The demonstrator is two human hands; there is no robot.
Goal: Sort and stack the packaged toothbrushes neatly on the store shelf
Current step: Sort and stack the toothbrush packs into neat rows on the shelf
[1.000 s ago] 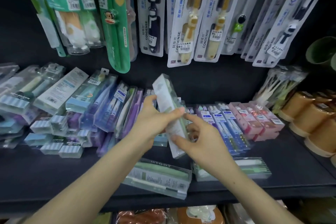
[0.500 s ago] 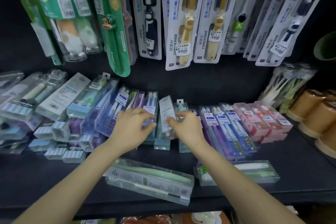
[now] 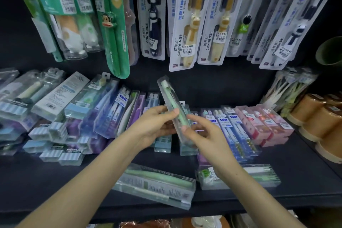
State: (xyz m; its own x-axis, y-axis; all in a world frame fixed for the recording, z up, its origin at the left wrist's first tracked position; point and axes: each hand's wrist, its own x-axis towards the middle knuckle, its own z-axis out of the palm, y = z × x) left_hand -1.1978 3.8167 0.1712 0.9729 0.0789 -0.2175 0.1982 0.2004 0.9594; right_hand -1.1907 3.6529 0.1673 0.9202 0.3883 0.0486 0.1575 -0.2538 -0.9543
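Note:
A clear pack with a green toothbrush point(image 3: 171, 101) is held tilted above the dark shelf point(image 3: 288, 168), its top leaning left. My left hand point(image 3: 154, 126) grips its middle from the left, thumb on the front. My right hand point(image 3: 202, 134) pinches its lower end from the right. Behind the hands, rows of packaged toothbrushes point(image 3: 114, 111) lean against each other, blue and purple ones on the left, blue point(image 3: 231, 127) and pink point(image 3: 262, 122) ones on the right. Two long clear packs point(image 3: 157, 185) point(image 3: 259, 176) lie flat near the shelf's front edge.
Kids toothbrush packs point(image 3: 185, 24) hang in a row above the shelf. Messy stacked packs point(image 3: 37, 109) fill the shelf's left side. Brown tubs point(image 3: 322, 122) and a bag of brushes point(image 3: 288, 90) stand at the right. A lower shelf with goods point(image 3: 185, 223) shows below.
Both hands were down at the row of packs half a second ago. They have lifted up with a clear green toothbrush pack between them, now tilted above the row.

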